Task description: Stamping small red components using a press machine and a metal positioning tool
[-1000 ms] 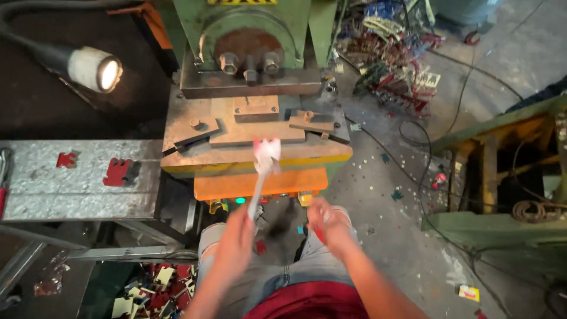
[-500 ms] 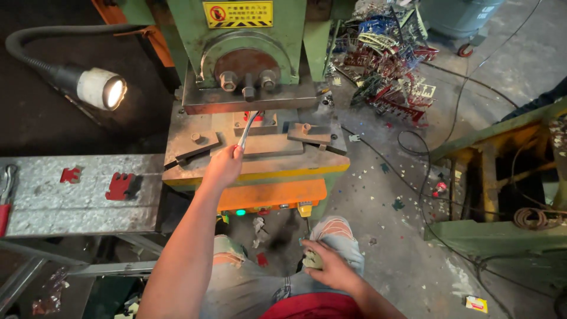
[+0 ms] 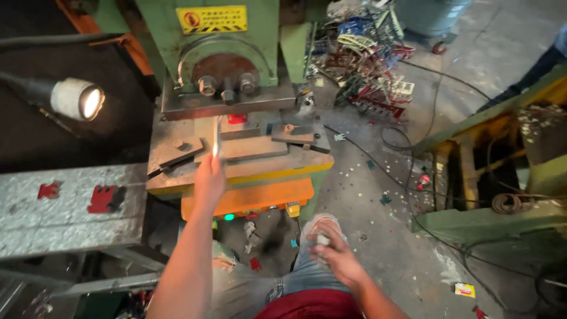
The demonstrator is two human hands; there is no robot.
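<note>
My left hand (image 3: 209, 177) reaches forward over the bed of a green punch press (image 3: 236, 150) and grips a thin metal rod (image 3: 215, 139). The rod's tip points into the gap under the ram (image 3: 227, 88). A small red piece (image 3: 237, 119) lies in that gap, just right of the tip. My right hand (image 3: 335, 255) rests on my right knee (image 3: 313, 227) with curled fingers. It is blurred, with something pale at the fingertips that I cannot identify.
A lit work lamp (image 3: 77, 99) hangs at the left above a grey metal bench (image 3: 65, 210) carrying red stamped pieces (image 3: 103, 198). An orange panel (image 3: 251, 198) fronts the press. Cables and scrap cover the floor (image 3: 384, 195); a pile of scrap (image 3: 369, 65) lies behind.
My left hand went from my lap, with a red and white piece at the rod's tip, up to the press bed. My right hand dropped onto my knee.
</note>
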